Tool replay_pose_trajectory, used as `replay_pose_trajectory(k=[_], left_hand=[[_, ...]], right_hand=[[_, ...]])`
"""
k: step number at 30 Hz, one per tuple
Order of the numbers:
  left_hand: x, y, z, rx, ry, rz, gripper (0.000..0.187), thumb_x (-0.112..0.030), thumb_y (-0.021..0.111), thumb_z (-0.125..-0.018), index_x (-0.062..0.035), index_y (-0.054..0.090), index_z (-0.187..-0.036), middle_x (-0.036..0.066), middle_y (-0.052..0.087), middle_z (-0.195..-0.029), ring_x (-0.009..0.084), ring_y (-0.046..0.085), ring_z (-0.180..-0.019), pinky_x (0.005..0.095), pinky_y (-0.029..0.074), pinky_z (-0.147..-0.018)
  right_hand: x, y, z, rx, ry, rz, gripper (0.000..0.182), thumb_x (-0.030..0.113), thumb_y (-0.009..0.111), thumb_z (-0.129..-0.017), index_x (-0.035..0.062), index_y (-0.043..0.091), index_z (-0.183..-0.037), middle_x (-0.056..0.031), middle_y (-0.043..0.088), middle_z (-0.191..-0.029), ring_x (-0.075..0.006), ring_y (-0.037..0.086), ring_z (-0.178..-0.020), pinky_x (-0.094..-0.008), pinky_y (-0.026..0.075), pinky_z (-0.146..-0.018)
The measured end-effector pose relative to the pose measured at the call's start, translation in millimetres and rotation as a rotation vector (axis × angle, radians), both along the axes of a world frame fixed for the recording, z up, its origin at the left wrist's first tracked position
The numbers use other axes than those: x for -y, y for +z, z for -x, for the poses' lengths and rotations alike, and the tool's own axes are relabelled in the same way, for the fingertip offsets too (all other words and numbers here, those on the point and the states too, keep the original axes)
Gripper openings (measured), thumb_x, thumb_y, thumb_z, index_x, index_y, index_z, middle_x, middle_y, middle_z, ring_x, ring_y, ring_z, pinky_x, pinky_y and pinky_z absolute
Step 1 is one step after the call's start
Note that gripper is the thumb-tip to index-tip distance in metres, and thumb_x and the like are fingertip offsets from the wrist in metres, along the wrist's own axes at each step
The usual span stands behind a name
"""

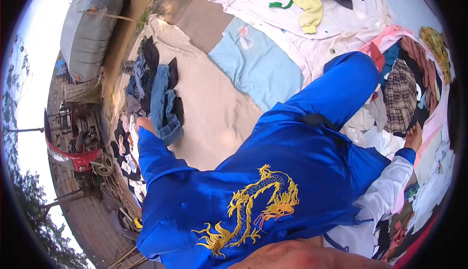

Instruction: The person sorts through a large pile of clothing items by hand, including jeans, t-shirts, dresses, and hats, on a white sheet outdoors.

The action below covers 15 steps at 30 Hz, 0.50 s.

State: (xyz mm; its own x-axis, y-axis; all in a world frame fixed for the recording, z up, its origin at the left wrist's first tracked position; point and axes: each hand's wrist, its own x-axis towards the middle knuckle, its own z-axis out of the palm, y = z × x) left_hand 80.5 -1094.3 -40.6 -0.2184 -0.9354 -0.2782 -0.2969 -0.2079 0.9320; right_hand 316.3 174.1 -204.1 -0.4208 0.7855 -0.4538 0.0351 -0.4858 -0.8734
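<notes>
At the right, my right hand (414, 137) has its fingers closed on the edge of a dark cloth (418, 118), beside a brown plaid garment (400, 96) in a heap of mixed clothes. My left hand (146, 124) reaches out at the left, next to folded blue jeans (163, 108) and dark garments (148, 57). Only the back part of it shows; its fingers are hidden. A blue garment with a gold dragon (263, 203) covers my torso, and my bent knee (356, 74) is in blue cloth.
A beige sheet (209, 98) and a light blue cloth (258, 64) lie on the ground. A white sheet (336, 22) holds a yellow garment (309, 10) and dark clothes. A covered vehicle (92, 30) and a red motorbike (80, 159) stand at the left.
</notes>
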Motion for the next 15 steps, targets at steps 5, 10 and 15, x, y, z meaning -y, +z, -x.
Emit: replay_pose_trajectory(k=[5,10,15], left_hand=[[-343.4,-104.4,172.6,-0.049,-0.922,-0.002,0.035,-0.01,0.054,-0.1,0.0033,0.053,-0.132,0.022,0.062,-0.128,0.0318,0.067,-0.111,0.0395,0.055,-0.09],[-720.7,7.0,185.9,-0.552,-1.702,0.018,0.025,-0.011,0.052,-0.103,0.0041,0.061,-0.121,0.019,0.066,-0.122,0.026,0.068,-0.106,0.0363,0.056,-0.092],[-935.6,60.3,126.6,-0.916,-2.022,-0.328,0.021,-0.008,0.053,-0.102,0.004,0.063,-0.116,0.019,0.071,-0.112,0.0269,0.072,-0.097,0.0374,0.056,-0.091]], right_hand=[[89.0,55.6,40.3,0.124,-0.021,-0.16,0.015,0.015,0.071,-0.089,0.0075,0.068,-0.102,0.0008,0.06,-0.073,-0.0081,0.052,-0.055,-0.0237,0.044,-0.051],[92.8,2.4,58.9,0.389,0.143,-0.423,0.011,0.014,0.069,-0.085,0.0032,0.071,-0.088,-0.0038,0.067,-0.073,-0.0114,0.058,-0.052,-0.0274,0.046,-0.047],[147.7,-68.8,93.2,0.445,0.152,-0.169,0.012,0.016,0.07,-0.083,0.0048,0.073,-0.087,-0.0045,0.069,-0.074,-0.0119,0.062,-0.056,-0.028,0.049,-0.049]])
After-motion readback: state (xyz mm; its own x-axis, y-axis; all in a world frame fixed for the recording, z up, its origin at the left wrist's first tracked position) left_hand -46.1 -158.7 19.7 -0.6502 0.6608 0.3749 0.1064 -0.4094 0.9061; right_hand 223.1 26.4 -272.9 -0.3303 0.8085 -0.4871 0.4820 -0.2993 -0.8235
